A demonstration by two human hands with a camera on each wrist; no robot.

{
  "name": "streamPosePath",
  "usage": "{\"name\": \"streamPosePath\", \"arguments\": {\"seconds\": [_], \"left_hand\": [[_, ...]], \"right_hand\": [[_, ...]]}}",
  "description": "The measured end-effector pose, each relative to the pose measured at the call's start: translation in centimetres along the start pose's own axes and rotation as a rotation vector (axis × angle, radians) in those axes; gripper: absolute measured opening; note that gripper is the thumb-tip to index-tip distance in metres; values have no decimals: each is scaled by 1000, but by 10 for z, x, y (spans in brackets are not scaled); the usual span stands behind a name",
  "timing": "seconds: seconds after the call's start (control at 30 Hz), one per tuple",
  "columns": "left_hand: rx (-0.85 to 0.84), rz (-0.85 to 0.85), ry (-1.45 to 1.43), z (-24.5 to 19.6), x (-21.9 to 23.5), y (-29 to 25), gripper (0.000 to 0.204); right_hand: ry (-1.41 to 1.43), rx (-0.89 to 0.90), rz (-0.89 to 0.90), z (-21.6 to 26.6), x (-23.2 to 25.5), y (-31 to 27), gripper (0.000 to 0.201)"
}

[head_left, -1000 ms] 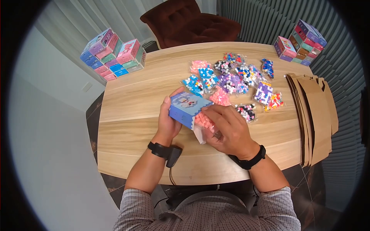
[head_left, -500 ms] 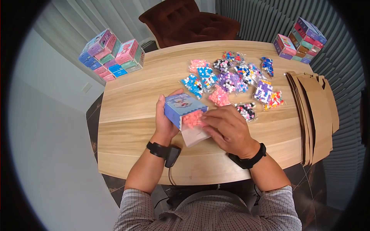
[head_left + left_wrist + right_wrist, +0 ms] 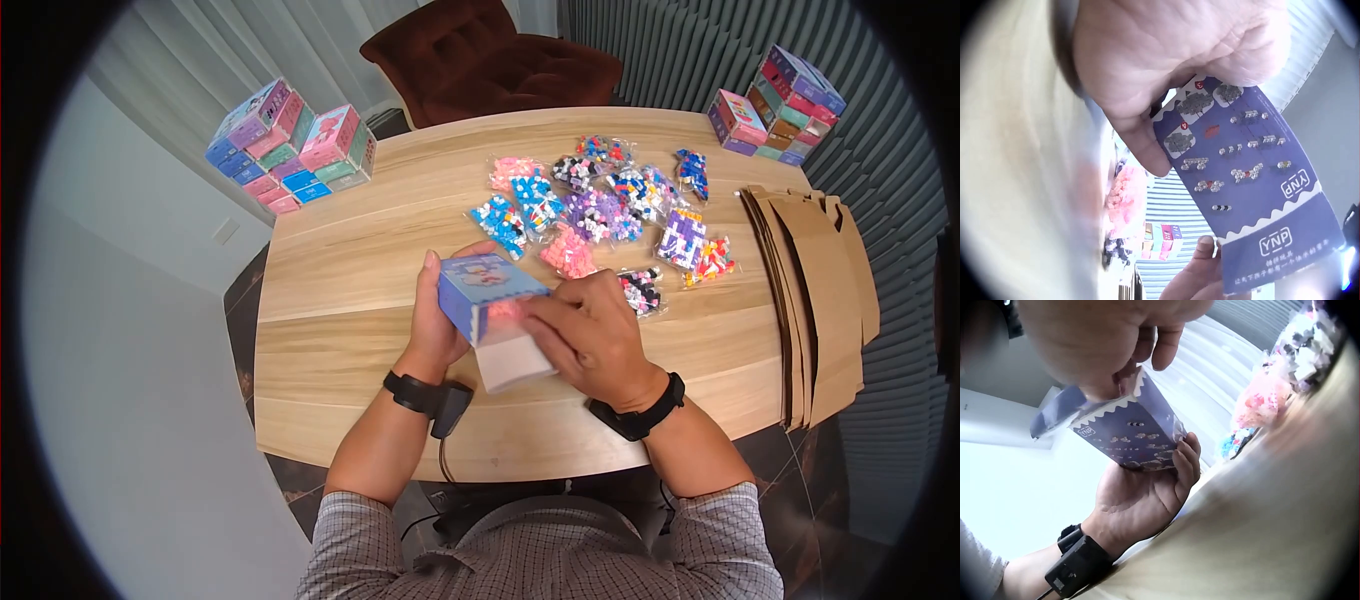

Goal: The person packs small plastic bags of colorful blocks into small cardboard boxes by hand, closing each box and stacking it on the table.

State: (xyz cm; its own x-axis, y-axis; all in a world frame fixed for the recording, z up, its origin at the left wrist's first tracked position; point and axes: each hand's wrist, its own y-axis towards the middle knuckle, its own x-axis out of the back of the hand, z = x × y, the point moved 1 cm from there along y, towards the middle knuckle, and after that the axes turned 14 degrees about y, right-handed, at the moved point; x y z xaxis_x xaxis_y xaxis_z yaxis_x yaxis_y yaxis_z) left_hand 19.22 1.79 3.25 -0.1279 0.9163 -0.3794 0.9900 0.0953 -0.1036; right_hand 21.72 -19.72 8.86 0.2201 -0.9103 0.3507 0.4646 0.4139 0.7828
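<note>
A blue-purple cardboard box [image 3: 478, 290] is gripped by my left hand [image 3: 437, 315], its thumb along the side and fingers behind. The box is tilted, with its open end and white flap [image 3: 513, 362] toward my right hand [image 3: 597, 335]. Inside the mouth sits a clear bag of pink building bricks [image 3: 503, 309], partly hidden by the right fingers. Those fingers are bent and pinch at the bag in the opening; their tips are hidden in the right wrist view. Printed assembly pictures cover one side of the box [image 3: 1241, 169] in the left wrist view.
Several clear bags of coloured bricks [image 3: 600, 212] lie beyond the hands. Stacked small boxes stand at the back left [image 3: 290, 150] and back right [image 3: 780, 110]. Flattened brown cardboard [image 3: 815, 310] lies along the right edge of the wooden table [image 3: 350, 260]. A brown chair [image 3: 490, 60] stands behind.
The pink bricks, earlier sticking out of the box's mouth, now sit further inside. The box shifted left, then slightly back right, and its white flap shows more. The right fingers stay at the opening.
</note>
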Motion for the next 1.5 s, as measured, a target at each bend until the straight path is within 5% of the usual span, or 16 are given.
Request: {"name": "streamPosePath", "arguments": {"seconds": [0.23, 1.5], "left_hand": [[36, -73, -253, -15, 2, 0, 83], [-56, 38, 12, 5, 5, 1, 78]], "right_hand": [[108, 34, 8, -10, 12, -3, 44], [175, -77, -7, -13, 3, -5, 40]]}}
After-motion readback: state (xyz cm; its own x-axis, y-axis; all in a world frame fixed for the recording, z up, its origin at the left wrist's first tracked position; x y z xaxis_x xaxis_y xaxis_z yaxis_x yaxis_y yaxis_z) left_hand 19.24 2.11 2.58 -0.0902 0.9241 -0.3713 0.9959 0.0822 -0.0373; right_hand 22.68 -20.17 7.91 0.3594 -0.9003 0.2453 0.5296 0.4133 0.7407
